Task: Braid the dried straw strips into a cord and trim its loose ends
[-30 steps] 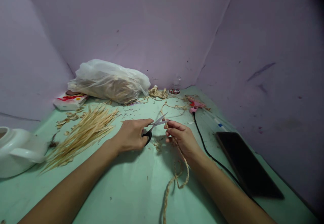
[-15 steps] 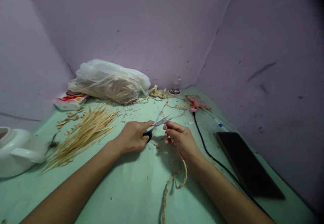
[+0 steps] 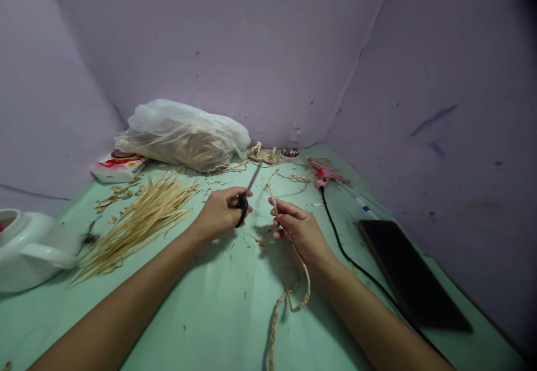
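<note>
My left hand (image 3: pixel 221 214) grips a pair of black-handled scissors (image 3: pixel 242 209); the blades point up and away, apart from the cord. Between the thumb and fingers of my right hand (image 3: pixel 300 228) is a thin braided straw cord (image 3: pixel 305 281). One end of that cord rises past my fingertips and bends off toward the right at the back. Its other end loops below my hand and runs out of the bottom of the view. Small fibre scraps (image 3: pixel 260 242) lie on the green tabletop (image 3: pixel 218 315) between my hands.
Loose dry straw strips (image 3: pixel 142 220) lie at left, beside a white plastic jug (image 3: pixel 36 250). Behind are a red-and-white box (image 3: pixel 119 168), a plastic bag (image 3: pixel 184 136), a woven straw piece (image 3: pixel 263 154) and a bead dish (image 3: pixel 289 153). A pink glue gun (image 3: pixel 325 174), black cable (image 3: pixel 342 245) and dark tablet (image 3: pixel 413 273) sit right.
The scissors were open across the cord, then their blades came together. Now my left hand has drawn them back left and turned them upward. My right hand stays on the cord.
</note>
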`<state>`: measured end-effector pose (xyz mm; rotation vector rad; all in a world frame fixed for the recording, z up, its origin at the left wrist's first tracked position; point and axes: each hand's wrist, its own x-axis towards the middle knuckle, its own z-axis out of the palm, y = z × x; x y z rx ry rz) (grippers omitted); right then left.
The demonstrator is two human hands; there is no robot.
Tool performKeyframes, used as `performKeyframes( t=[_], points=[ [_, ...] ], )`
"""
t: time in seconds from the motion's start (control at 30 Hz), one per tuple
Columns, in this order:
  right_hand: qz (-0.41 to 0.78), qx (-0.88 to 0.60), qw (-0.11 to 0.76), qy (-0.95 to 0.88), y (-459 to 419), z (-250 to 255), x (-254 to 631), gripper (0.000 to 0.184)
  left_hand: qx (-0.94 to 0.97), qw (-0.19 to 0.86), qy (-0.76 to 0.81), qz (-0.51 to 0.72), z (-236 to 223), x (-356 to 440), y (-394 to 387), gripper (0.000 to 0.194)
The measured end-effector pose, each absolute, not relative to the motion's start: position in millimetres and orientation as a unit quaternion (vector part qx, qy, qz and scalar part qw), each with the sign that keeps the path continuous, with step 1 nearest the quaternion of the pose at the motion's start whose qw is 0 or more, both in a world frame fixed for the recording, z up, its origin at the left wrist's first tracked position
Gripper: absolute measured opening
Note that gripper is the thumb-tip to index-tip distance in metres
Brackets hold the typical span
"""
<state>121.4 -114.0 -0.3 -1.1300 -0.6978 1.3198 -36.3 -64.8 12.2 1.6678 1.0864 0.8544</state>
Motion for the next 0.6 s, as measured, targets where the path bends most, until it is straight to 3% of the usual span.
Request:
performKeyframes(
  t=[0.13,0.3,0.6],
  points=[
    [0.580,-0.487,0.564,-0.330,-119,-1,116,0.032,0.552,0.573,0.466,0.387,19,-35,-63,0.047],
    [0.583,-0.486,0.524,-0.386,-125,-5,109,0.030,0.423,0.691,0.448,0.379,19,-34,-64,0.038],
    [0.562,-0.499,0.484,-0.448,-126,-8,104,0.029,0.384,0.732,0.421,0.374,15,-36,-61,0.033]
  ],
)
